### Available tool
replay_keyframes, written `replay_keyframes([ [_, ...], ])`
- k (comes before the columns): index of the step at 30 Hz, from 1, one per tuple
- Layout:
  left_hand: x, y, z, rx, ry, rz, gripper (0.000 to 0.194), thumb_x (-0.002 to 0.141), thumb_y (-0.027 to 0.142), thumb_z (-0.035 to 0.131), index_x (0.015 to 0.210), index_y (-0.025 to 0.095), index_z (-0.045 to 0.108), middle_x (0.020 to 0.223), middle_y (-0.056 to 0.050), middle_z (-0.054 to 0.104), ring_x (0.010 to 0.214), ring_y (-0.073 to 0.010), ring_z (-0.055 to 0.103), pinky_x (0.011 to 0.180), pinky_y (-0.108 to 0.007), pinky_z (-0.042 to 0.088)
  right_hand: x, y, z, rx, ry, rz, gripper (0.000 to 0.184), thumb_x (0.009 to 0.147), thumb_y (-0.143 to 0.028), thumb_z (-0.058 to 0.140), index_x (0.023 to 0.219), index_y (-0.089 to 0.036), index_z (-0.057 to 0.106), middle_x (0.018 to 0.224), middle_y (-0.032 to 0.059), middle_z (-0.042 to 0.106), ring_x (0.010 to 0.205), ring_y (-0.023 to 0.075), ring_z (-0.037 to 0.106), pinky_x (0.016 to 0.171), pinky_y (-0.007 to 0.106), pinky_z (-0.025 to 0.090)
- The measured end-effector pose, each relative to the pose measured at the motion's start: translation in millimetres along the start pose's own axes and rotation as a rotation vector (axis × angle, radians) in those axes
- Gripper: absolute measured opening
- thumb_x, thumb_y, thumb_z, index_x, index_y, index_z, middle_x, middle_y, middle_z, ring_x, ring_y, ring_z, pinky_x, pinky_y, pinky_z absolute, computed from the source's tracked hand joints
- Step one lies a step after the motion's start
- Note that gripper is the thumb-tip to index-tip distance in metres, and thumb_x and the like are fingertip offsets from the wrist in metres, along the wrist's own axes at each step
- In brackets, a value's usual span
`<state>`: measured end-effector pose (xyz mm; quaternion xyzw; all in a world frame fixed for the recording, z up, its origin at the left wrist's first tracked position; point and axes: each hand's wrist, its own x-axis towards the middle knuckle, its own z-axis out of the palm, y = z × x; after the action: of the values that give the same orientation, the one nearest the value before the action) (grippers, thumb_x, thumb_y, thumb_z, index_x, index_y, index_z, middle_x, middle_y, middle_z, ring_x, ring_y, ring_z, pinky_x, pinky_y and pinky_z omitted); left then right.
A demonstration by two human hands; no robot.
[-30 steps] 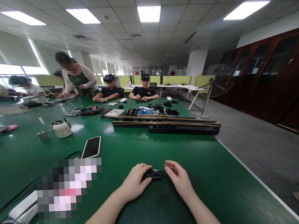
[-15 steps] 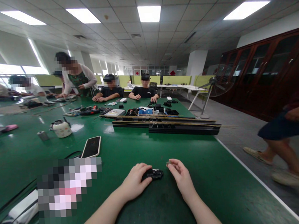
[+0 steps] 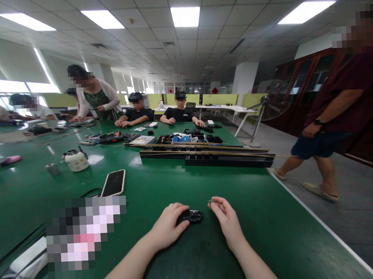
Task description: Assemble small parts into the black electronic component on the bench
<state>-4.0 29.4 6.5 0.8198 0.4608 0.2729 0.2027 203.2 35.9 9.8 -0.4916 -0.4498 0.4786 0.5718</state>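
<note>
My left hand (image 3: pixel 170 225) rests on the green tabletop, its fingers and thumb closed around the near end of a small black device (image 3: pixel 193 216). The device lies flat, and its kind does not show clearly. Just to its right, apart from it, my right hand (image 3: pixel 225 220) pinches a tiny greyish piece (image 3: pixel 211 202) between thumb and fingertips. That piece is too small to name. Part of the black device is hidden under my left fingers.
A phone (image 3: pixel 113 183) lies left of my hands, near cables and a white box (image 3: pixel 27 260). A white jar (image 3: pixel 76 160) stands farther left. Long black rails (image 3: pixel 229 161) with thin rods cross the table ahead. Two people sit opposite; another person (image 3: pixel 334 98) walks along the right.
The person on the right has walked farther into view, toward the table's right edge. A seated person opposite has shifted one hand rightward. My hands stay practically still.
</note>
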Motion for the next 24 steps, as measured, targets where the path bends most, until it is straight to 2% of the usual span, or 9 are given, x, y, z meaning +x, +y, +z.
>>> replay_keyframes([
  [8,-0.1,0.8,-0.1,0.003,0.002,0.009,0.035,0.082,0.027,0.056,0.116,0.022,0.053,0.108,-0.005,0.057,0.1,-0.0203,0.051,0.092,-0.034,0.04,0.1,-0.1,0.2,0.075,0.053,0.024,0.044,0.056,-0.048,0.074,0.086,-0.018,0.061,0.083,0.0055,0.07,0.085,0.0229,0.064,0.085,0.037,0.047],
  [24,0.6,1.8,-0.7,0.001,-0.009,-0.007,0.035,0.081,0.026,0.056,0.116,0.022,0.053,0.109,-0.005,0.057,0.101,-0.021,0.051,0.092,-0.035,0.04,1.3,0.0,0.2,0.106,0.064,0.03,0.045,0.054,-0.05,0.075,0.084,-0.018,0.062,0.082,0.0053,0.07,0.084,0.022,0.064,0.083,0.036,0.047],
])
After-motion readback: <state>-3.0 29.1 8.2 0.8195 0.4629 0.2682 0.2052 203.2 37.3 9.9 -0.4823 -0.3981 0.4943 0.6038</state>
